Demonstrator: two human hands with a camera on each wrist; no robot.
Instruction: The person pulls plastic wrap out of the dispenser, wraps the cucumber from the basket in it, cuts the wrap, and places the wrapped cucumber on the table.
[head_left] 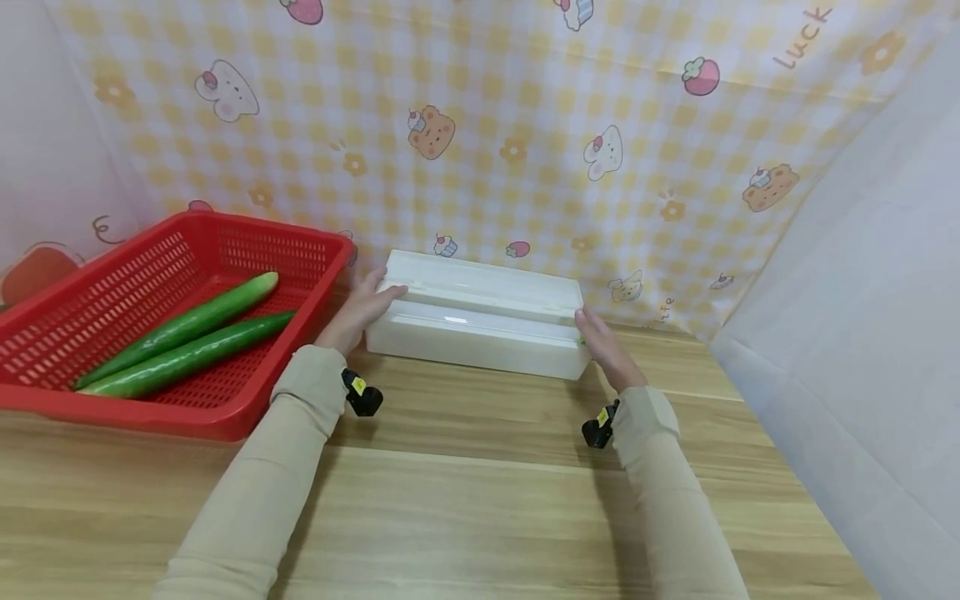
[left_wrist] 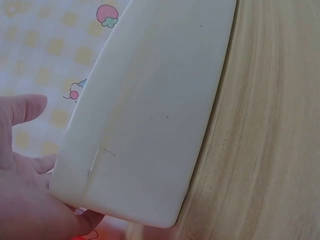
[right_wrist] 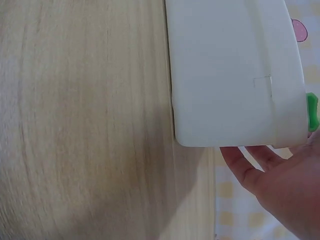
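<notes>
Head view: left grip (head_left: 360,308), right grip (head_left: 611,350) unclenched; white box (head_left: 474,348) between, touching both.

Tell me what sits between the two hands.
A long white box: in the head view, it spans from the left hand to the right hand.

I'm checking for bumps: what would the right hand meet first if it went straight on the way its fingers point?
The right hand would probably meet the white box first, at its right end, with the patterned cloth behind. Exact depth is unclear.
</notes>
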